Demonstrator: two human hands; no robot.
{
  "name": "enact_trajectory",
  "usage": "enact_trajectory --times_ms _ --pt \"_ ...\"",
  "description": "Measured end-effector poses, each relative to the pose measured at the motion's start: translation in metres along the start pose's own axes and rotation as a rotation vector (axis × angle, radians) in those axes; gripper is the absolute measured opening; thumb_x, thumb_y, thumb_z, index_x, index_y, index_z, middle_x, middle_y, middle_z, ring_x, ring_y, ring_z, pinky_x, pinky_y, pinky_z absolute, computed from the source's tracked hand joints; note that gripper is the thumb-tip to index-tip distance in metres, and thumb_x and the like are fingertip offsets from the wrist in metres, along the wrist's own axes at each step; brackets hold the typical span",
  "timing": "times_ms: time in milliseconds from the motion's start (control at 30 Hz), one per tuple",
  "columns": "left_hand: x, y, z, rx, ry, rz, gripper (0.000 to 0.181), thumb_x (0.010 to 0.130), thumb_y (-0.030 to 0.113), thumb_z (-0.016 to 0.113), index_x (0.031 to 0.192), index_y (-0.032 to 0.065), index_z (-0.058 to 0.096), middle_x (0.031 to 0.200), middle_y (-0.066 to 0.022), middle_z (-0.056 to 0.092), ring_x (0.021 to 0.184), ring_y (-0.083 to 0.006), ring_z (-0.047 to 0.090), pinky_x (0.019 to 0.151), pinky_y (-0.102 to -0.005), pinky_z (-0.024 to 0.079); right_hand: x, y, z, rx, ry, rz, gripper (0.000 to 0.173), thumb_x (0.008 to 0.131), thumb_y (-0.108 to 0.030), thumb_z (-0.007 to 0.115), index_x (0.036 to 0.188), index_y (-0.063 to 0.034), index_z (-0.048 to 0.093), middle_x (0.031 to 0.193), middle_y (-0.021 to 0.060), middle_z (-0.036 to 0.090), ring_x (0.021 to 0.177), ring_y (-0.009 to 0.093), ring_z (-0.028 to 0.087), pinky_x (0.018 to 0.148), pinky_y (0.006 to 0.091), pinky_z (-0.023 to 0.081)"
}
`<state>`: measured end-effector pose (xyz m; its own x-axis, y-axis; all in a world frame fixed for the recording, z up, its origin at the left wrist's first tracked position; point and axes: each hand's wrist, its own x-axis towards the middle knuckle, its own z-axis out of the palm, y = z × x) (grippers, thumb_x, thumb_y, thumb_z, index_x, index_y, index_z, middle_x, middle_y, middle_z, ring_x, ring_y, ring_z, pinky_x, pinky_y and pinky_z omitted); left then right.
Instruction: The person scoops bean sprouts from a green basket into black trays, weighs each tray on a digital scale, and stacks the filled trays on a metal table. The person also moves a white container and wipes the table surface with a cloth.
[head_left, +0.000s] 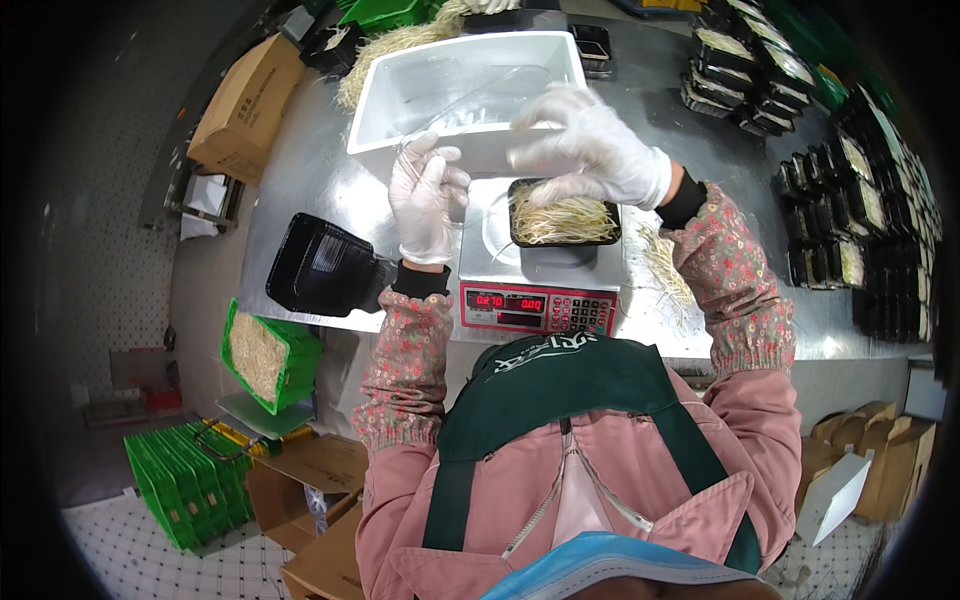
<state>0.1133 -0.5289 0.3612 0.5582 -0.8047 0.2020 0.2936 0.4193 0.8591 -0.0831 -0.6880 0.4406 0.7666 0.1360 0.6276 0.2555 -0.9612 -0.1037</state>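
Note:
A black plastic tray (564, 251) heaped with bean sprouts (562, 219) sits on the steel platform of a red digital scale (540, 307). Over the tray's back edge hovers my white-gloved right hand (592, 146), blurred, its fingers apart and its thumb just over the sprouts. My gloved left hand (429, 199) is raised to the left of the tray, fingers curled. A thin, clear, curved edge (480, 88) runs from near its fingertips across the white foam box (469, 142); whether I grip it is unclear. Black empty trays (319, 266), nested, lie left of the scale.
Loose sprouts (664, 262) lie right of the scale, and a larger pile (367, 64) lies behind the foam box. Filled packs (847, 202) are stacked along the table's right side. A carton (247, 105) and a green crate of sprouts (262, 356) stand at left. Another gloved hand (491, 6) shows at the far edge.

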Motion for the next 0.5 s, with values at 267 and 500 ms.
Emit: enact_trajectory --times_ms 267,500 --pt "-0.051 -0.075 0.029 0.366 -0.090 -0.174 0.034 0.093 0.004 0.056 0.125 0.0031 0.046 0.090 -0.0099 0.065 0.069 -0.0108 0.061 0.057 -0.0214 0.048 -0.163 -0.001 0.059 0.546 0.208 0.992 0.042 0.090 -0.023 0.067 0.128 -0.0075 0.057 0.101 0.0125 0.069 0.087 0.016 0.064 0.081 0.0305 0.051" --pt "0.006 -0.141 -0.010 1.513 0.039 0.161 0.028 0.095 0.033 0.053 0.113 0.0169 0.069 0.100 -0.0088 0.063 0.088 -0.0286 0.063 0.079 -0.0361 0.049 -0.166 0.034 0.107 -0.065 -0.046 1.040 0.032 0.095 -0.038 0.050 0.114 -0.0168 0.064 0.093 0.0137 0.069 0.088 0.032 0.066 0.076 0.0421 0.051"
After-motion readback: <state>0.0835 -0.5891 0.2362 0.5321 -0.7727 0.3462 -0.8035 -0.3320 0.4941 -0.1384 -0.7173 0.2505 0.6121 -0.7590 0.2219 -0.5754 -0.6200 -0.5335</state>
